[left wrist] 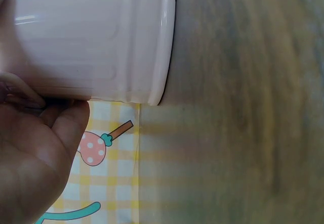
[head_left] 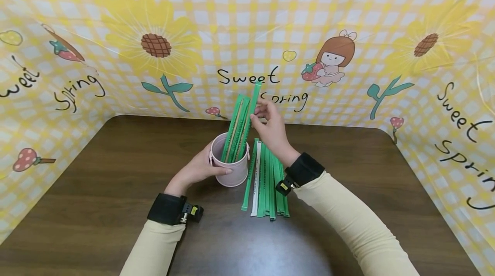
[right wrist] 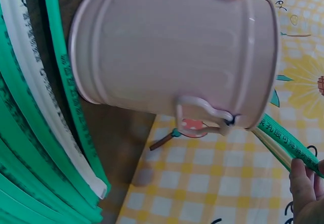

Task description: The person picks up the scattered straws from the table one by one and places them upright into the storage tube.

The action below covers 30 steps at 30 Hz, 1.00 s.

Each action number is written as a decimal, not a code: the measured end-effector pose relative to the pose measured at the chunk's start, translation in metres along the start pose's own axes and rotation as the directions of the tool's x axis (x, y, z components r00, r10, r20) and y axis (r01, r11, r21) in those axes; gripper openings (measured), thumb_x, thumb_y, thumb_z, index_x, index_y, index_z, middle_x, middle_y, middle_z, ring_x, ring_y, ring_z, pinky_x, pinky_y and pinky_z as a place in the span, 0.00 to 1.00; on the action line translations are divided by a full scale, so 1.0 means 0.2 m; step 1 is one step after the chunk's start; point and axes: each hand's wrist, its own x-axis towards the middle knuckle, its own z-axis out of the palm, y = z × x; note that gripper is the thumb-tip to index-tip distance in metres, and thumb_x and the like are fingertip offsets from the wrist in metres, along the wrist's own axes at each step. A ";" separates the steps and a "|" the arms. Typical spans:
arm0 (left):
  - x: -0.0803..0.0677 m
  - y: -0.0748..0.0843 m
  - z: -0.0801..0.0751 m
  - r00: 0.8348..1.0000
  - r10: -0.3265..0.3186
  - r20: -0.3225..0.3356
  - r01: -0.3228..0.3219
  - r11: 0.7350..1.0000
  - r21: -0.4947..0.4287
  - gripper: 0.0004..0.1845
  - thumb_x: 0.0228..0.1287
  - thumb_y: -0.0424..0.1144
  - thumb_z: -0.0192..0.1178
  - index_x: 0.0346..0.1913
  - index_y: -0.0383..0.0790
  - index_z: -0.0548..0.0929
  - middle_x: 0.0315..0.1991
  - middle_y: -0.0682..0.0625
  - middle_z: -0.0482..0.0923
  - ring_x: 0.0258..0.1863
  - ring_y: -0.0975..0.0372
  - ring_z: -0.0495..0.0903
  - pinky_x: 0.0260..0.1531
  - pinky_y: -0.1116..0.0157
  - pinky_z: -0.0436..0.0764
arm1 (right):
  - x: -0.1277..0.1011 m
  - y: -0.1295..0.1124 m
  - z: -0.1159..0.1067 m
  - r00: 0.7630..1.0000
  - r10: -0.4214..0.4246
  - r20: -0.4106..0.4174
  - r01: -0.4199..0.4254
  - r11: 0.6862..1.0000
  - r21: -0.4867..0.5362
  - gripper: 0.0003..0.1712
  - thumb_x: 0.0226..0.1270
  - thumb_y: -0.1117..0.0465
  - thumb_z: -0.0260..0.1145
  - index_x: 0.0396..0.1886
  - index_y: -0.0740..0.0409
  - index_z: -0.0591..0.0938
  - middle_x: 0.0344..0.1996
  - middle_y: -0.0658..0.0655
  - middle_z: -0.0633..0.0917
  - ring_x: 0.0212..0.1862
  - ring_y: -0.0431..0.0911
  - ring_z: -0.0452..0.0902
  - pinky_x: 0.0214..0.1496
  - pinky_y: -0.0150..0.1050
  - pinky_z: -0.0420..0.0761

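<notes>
A pale pink metal cup point(head_left: 230, 167) stands on the brown table point(head_left: 96, 190), with several green paper-wrapped chopstick packets point(head_left: 236, 129) upright in it. My left hand point(head_left: 202, 165) grips the cup's left side; the left wrist view shows the cup wall point(left wrist: 96, 37) against my palm point(left wrist: 35, 153). My right hand point(head_left: 270, 126) pinches one green packet point(head_left: 253, 102) above the cup's rim, its lower end inside the cup. In the right wrist view the cup point(right wrist: 172, 57) fills the frame, and the held packet point(right wrist: 286, 140) passes my fingers point(right wrist: 304, 183).
A row of green packets and a white one point(head_left: 267, 179) lies flat on the table right of the cup, partly under my right wrist; the right wrist view shows this row point(right wrist: 35, 133). A yellow checked sunflower cloth point(head_left: 247, 31) walls the table on three sides.
</notes>
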 end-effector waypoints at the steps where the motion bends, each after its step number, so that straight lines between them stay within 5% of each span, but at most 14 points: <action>1: 0.00 0.00 0.00 1.000 0.002 0.000 -0.002 1.000 0.000 0.55 0.56 0.38 0.77 0.81 0.43 0.52 0.74 0.37 0.65 0.71 0.44 0.68 0.71 0.41 0.68 | -0.01 0.01 0.00 1.000 0.003 0.000 -0.003 1.000 0.002 0.24 0.73 0.73 0.59 0.67 0.70 0.69 0.49 0.71 0.78 0.52 0.63 0.80 0.48 0.37 0.82; 7: 0.01 0.00 0.00 1.000 0.013 0.002 -0.013 1.000 -0.005 0.55 0.55 0.38 0.77 0.81 0.43 0.52 0.74 0.38 0.64 0.71 0.44 0.67 0.71 0.41 0.67 | -0.04 0.04 0.03 1.000 0.012 0.000 -0.012 1.000 -0.006 0.23 0.73 0.73 0.59 0.66 0.70 0.70 0.48 0.71 0.78 0.50 0.63 0.81 0.46 0.35 0.82; 15: 0.00 -0.01 0.00 1.000 0.001 -0.002 -0.001 1.000 0.023 0.55 0.57 0.38 0.76 0.81 0.40 0.52 0.74 0.36 0.65 0.70 0.43 0.69 0.70 0.41 0.69 | -0.08 0.08 0.06 1.000 0.008 0.029 -0.007 0.998 -0.058 0.22 0.73 0.72 0.60 0.64 0.70 0.71 0.49 0.71 0.80 0.52 0.62 0.81 0.60 0.53 0.80; 30: 0.00 -0.03 -0.01 1.000 0.006 0.002 -0.006 1.000 0.018 0.54 0.56 0.39 0.76 0.80 0.39 0.52 0.73 0.35 0.65 0.70 0.43 0.69 0.69 0.44 0.70 | -0.12 0.12 0.10 0.994 0.078 0.075 -0.075 0.996 -0.043 0.25 0.72 0.71 0.61 0.66 0.70 0.70 0.50 0.70 0.80 0.56 0.61 0.80 0.60 0.52 0.81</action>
